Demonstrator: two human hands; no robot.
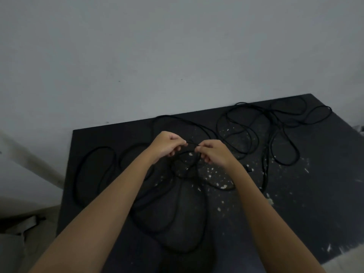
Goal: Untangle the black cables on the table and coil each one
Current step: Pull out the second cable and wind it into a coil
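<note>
- The black cables (275, 115) lie spread in loose, overlapping loops across the dark desk (325, 174), none of them coiled
- One short strand (192, 144) is lifted near the middle of the desk and stretched between the two hands
- The left hand (167, 146) pinches the strand's left end, its fingers (180, 143) curled in, with thumb and forefinger closed on the cable
- The right hand (214, 152) pinches the other end the same way: its fingertips are closed on the cable and the other fingers are tucked under the palm
- The hands are near each other, backs up, with only that short piece of cable between them
- Just below the hands sits a small cluster of loops (185, 170); whether it hangs or rests on the desk cannot be told
- A large loop (184, 252) runs from there toward the near edge, between the forearms
- To the left, two more loops (102, 147) lie flat, side by side
- The densest tangle is at the far right corner, where several loops cross and one reaches the desk's far edge
- A small dark plug end (249, 168) shows just beside the right wrist
- White flecks (223, 186) are scattered over the desk's middle and right
- A pale grey wall (177, 56) stands behind the desk
</note>
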